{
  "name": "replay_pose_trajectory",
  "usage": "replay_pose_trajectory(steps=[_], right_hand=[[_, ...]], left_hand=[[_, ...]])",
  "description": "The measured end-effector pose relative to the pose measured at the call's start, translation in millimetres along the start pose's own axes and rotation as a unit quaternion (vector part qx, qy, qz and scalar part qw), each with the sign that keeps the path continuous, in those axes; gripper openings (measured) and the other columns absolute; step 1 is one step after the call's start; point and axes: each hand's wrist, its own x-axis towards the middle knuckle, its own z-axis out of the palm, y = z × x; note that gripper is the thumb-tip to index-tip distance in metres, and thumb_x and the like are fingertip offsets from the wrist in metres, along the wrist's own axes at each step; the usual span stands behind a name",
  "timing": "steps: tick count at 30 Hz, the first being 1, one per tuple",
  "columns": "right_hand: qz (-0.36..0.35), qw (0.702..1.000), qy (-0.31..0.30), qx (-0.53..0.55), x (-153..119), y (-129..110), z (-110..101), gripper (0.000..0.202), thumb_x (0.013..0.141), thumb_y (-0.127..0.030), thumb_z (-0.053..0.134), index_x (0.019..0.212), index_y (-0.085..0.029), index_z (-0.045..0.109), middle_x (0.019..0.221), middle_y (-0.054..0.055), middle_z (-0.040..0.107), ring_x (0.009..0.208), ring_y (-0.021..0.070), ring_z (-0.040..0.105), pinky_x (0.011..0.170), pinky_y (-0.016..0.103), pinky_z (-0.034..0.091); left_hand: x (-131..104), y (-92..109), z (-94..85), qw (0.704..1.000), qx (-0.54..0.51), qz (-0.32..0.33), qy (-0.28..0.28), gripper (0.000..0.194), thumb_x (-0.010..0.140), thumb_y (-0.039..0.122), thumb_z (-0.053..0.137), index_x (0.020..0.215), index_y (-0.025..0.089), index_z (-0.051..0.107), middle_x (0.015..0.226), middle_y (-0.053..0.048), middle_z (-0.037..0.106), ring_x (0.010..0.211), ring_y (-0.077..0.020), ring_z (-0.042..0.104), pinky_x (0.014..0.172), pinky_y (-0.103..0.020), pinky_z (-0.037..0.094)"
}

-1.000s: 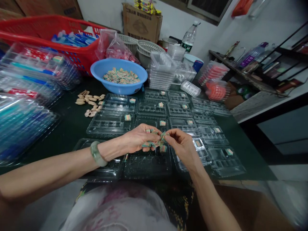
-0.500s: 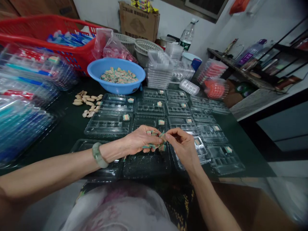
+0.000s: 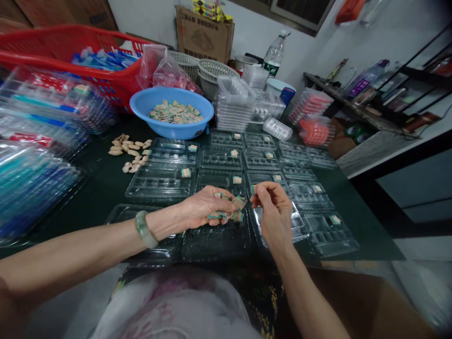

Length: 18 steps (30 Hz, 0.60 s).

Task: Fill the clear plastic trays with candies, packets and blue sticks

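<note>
My left hand (image 3: 206, 205), with a green bangle on its wrist, is closed around a bunch of small striped erasers (image 3: 226, 215) in green, cream and orange. Between the thumb and fingertips of my right hand (image 3: 273, 202) is a single striped eraser (image 3: 253, 189), partly hidden by the fingers. Both hands are above rows of clear plastic compartment trays (image 3: 158, 181) laid out on the dark green table. Many trays have one striped eraser in a back right compartment, such as the eraser (image 3: 237, 180) just beyond my left hand. Fingers cover part of the trays beneath.
A blue basin (image 3: 141, 106) of striped erasers stands behind the trays, near peanuts (image 3: 132, 153). Stacked filled packs (image 3: 31, 183) and a red basket (image 3: 106, 82) are at the left. Clear tray stacks (image 3: 233, 113) and a water bottle (image 3: 275, 54) stand farther back.
My right hand has drawn away from the bunch, a little to the right, with one striped eraser in its fingertips. My left hand has stayed nearly in place.
</note>
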Motion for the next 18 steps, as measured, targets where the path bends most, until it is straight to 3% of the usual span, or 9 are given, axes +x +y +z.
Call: replay_pose_trajectory(steps=[5, 7, 13, 18], right_hand=[[0.017, 0.984, -0.17, -0.049, 4, -7, -9, 0.009, 0.081, -0.025, 0.057, 0.077, -0.017, 0.059, 0.07, -0.001, 0.056, 0.064, 0.0109, 0.05, 0.06, 0.023, 0.039], [0.012, 0.974, -0.207, -0.087, 4, -9, -10, 0.008, 0.08, -0.023, 0.056, 0.076, -0.017, 0.06, 0.07, -0.001, 0.057, 0.065, 0.0111, 0.051, 0.06, 0.023, 0.039], [-0.077, 0.952, -0.212, -0.206, 4, -12, -9, 0.008, 0.079, -0.016, 0.056, 0.073, -0.017, 0.06, 0.069, -0.002, 0.055, 0.065, 0.0109, 0.05, 0.061, 0.022, 0.039], [-0.136, 0.935, -0.187, -0.269, 3, -7, -10, 0.01, 0.076, -0.017, 0.06, 0.087, -0.019, 0.059, 0.079, 0.0, 0.056, 0.072, 0.0128, 0.052, 0.067, 0.024, 0.041]], left_hand=[[1, -1, -0.7, 1.0, -0.002, 0.016, 0.024, 0.015, 0.067, 0.026, 0.066, 0.073, 0.013, 0.062, 0.06, -0.002, 0.059, 0.045, -0.0067, 0.046, 0.034, -0.016, 0.024], [2, 0, -0.4, 0.999, 0.002, 0.022, 0.023, 0.013, 0.067, 0.023, 0.066, 0.073, 0.013, 0.061, 0.056, -0.001, 0.058, 0.045, -0.0073, 0.047, 0.033, -0.016, 0.023], [0, 6, 3.4, 0.998, 0.056, 0.007, 0.04, 0.005, 0.069, 0.017, 0.061, 0.068, 0.012, 0.06, 0.052, 0.0, 0.057, 0.039, -0.0063, 0.044, 0.032, -0.016, 0.025], [0, 4, -0.3, 0.996, 0.08, 0.036, 0.007, 0.007, 0.07, 0.017, 0.06, 0.072, 0.011, 0.064, 0.054, -0.001, 0.057, 0.042, -0.0062, 0.044, 0.033, -0.016, 0.027]])
